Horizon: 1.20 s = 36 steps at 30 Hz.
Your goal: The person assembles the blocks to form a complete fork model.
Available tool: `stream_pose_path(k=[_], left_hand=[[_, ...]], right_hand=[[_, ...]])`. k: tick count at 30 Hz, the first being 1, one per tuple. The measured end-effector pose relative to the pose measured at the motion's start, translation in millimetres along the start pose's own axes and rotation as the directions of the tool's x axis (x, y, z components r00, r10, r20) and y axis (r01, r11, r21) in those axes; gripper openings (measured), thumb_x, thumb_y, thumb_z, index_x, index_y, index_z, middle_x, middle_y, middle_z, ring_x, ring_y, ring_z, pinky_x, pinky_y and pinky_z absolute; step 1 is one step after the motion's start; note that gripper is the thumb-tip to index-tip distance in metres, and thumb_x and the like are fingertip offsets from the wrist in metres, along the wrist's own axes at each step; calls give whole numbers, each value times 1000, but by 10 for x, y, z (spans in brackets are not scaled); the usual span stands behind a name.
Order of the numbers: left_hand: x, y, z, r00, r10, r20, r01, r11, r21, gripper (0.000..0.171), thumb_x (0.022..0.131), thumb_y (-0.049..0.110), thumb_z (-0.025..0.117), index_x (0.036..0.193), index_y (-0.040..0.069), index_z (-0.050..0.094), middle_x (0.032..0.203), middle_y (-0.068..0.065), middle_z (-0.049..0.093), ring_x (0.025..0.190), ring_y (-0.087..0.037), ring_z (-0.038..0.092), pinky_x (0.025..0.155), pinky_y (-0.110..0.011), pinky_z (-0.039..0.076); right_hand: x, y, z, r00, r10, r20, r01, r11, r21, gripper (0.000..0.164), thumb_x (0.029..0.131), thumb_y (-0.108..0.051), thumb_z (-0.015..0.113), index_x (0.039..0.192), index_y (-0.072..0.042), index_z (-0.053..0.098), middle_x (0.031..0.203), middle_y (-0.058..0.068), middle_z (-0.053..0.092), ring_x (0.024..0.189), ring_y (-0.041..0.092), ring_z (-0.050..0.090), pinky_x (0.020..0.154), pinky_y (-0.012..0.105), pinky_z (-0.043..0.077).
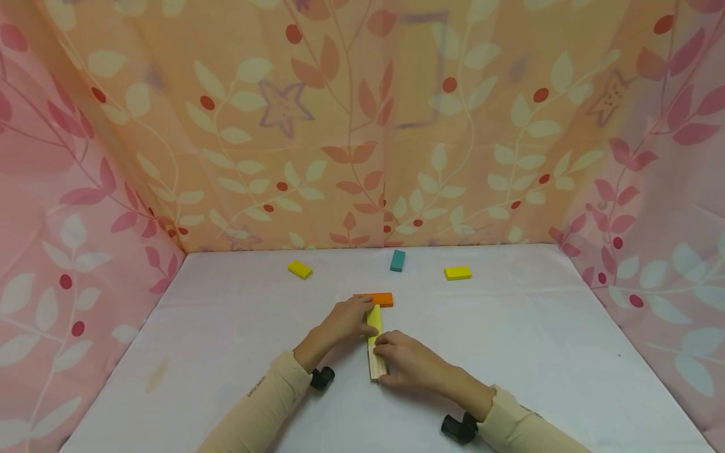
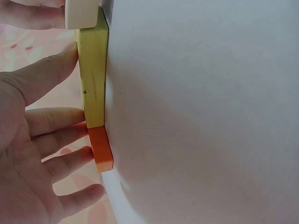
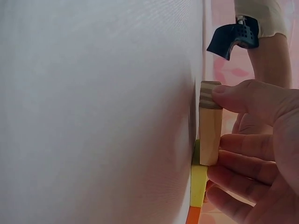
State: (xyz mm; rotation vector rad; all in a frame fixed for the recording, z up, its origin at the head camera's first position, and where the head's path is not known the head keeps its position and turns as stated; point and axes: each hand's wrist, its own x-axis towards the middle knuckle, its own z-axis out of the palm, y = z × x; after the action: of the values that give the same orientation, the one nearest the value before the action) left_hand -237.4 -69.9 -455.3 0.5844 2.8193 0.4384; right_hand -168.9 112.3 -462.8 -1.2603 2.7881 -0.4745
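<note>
My right hand (image 1: 416, 362) holds a plain wooden block (image 1: 376, 366) lengthwise, thumb on its near end and fingers along it toward the far end. In the right wrist view a dark shadow lies between this wooden block (image 3: 211, 135) and the table, and its far end overlaps a yellow block (image 3: 198, 184). Straight fingers and thumb of my left hand (image 1: 345, 318) rest on the yellow block (image 2: 93, 77), which lies flat in line with the wooden one. An orange block (image 1: 382, 300) lies crosswise at the yellow block's far end, with left fingertips touching it.
Farther back on the white table (image 1: 226, 327) lie a yellow block (image 1: 300, 270) at left, a teal block (image 1: 398, 261) in the middle and another yellow block (image 1: 457, 273) at right. Patterned cloth (image 1: 351, 126) encloses the back and sides. Black wrist cameras (image 1: 460, 429) hang below both wrists.
</note>
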Motion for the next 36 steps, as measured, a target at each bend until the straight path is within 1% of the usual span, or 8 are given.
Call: stream_pose_path(k=[3, 9, 18, 25, 30, 36], left_hand=[[-4, 3, -7, 1000, -4, 4, 4, 1000, 0, 61, 82, 37, 77, 133, 9, 59, 146, -8, 52, 137, -28, 45, 111, -50, 39], [-19, 1, -29, 1000, 7, 2, -7, 1000, 17, 63, 82, 39, 77, 134, 9, 58, 146, -8, 52, 137, -31, 45, 109, -54, 40], [-24, -3, -27, 1000, 19, -7, -19, 1000, 15, 62, 82, 38, 77, 134, 8, 59, 146, -9, 52, 137, -31, 46, 109, -53, 41], [-24, -9, -13, 1000, 23, -9, -23, 1000, 0, 62, 82, 37, 77, 133, 7, 59, 147, -10, 51, 137, -30, 45, 110, -53, 40], [-26, -7, -15, 1000, 14, -3, -14, 1000, 2, 63, 82, 37, 77, 135, 8, 58, 147, -9, 50, 139, -32, 43, 110, -55, 39], [-26, -4, -17, 1000, 10, -2, -10, 1000, -2, 62, 82, 37, 77, 134, 8, 58, 147, -9, 51, 139, -31, 44, 110, -54, 39]], right_hand=[[4, -6, 5, 1000, -3, 0, 3, 1000, -13, 44, 80, -32, 79, 115, -6, 70, 119, 3, 63, 113, 16, 59, 96, 27, 53], [10, -17, -7, 1000, -9, 2, 9, 999, -32, 44, 81, -33, 78, 115, -6, 70, 119, 3, 63, 112, 16, 59, 96, 27, 53], [36, -16, 8, 1000, -20, 2, 20, 997, -68, 44, 80, -33, 79, 113, -5, 70, 117, 3, 62, 111, 15, 58, 95, 26, 53], [33, -23, 16, 1000, -8, 18, 9, 998, -60, 45, 81, -33, 79, 115, -5, 70, 120, 3, 61, 113, 15, 58, 95, 25, 53], [28, -26, 8, 1000, -14, 21, 15, 997, -69, 46, 81, -34, 79, 115, -5, 70, 120, 3, 61, 114, 15, 57, 95, 25, 53], [27, -23, 4, 1000, -18, 24, 20, 997, -73, 46, 81, -34, 79, 116, -5, 69, 119, 3, 61, 113, 14, 57, 95, 24, 52]])
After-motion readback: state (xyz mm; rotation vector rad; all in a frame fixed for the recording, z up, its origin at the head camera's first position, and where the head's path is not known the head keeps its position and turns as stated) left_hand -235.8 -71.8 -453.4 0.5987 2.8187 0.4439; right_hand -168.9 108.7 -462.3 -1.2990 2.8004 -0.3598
